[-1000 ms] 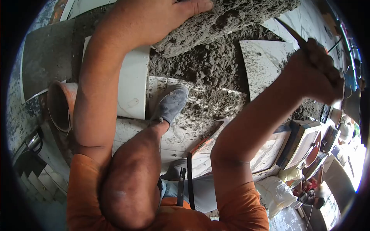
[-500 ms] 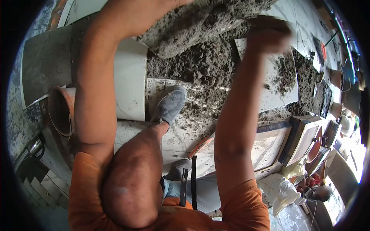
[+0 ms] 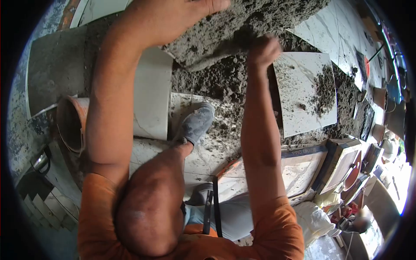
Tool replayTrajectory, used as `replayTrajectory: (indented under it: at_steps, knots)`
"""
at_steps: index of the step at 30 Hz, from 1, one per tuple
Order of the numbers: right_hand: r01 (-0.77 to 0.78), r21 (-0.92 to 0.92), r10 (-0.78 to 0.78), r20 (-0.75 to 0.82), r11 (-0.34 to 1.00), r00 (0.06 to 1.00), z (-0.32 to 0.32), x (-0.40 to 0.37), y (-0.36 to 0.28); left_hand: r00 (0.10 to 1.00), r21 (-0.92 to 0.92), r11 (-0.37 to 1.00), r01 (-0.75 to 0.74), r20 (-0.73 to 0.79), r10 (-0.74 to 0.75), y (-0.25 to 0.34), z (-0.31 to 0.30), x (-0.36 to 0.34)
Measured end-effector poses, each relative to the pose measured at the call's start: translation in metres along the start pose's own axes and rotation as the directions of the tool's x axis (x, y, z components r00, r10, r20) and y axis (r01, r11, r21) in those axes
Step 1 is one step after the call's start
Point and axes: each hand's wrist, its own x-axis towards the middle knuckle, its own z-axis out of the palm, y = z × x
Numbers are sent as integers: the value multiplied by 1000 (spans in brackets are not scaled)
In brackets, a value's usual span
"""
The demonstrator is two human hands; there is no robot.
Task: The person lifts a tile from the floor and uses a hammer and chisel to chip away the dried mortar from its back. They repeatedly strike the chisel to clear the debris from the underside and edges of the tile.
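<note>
A slab thickly coated in grey mortar [image 3: 208, 41], apparently a tile, leans at the top of the view. My left hand [image 3: 186, 15] is at its upper left edge, fingers bent over it; part of the grip is cut off by the frame. My right hand [image 3: 265, 51] is closed in a fist close to the coated face, around the handle of a trowel [image 3: 243, 39]. The dark trowel blade rests against the mortar and is partly hidden and blurred. Loose crumbly mortar [image 3: 221, 82] lies on the ground below the slab.
A pale tile [image 3: 305, 95] sprinkled with mortar lies at right, another pale tile [image 3: 151, 91] at left. An orange bucket [image 3: 71, 123] stands tipped beside my left arm. Boxes [image 3: 340, 164] and a white sack [image 3: 314, 221] are at lower right. A person [image 3: 357, 221] appears beyond them.
My right hand has swept left with the trowel, from above the pale right tile to the coated slab. My left hand has shifted slightly right; more of its fingers show.
</note>
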Motion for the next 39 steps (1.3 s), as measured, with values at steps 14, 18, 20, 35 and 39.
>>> replayTrajectory:
  at_steps: [14, 18, 20, 35, 39]
  knots:
    - [-190, 835, 262, 57, 517, 963, -51, 77, -105, 1000, 30, 999, 18, -9, -17, 0, -2, 10]
    - [-177, 982, -2, 177, 66, 984, -107, 108, -177, 1000, -172, 985, -15, -30, 10, -14, -1, 5]
    - [-35, 717, 252, -199, 696, 947, -77, 93, -163, 1000, -140, 990, -8, 24, 11, -8, -2, 4]
    - [54, 111, -35, -172, 992, 984, -16, 38, -87, 1000, -102, 994, 28, 13, -26, -5, 3, 3]
    - [-128, 882, 343, -40, 453, 938, -84, 83, -140, 990, 59, 998, 10, -144, -1, 17, 17, -16]
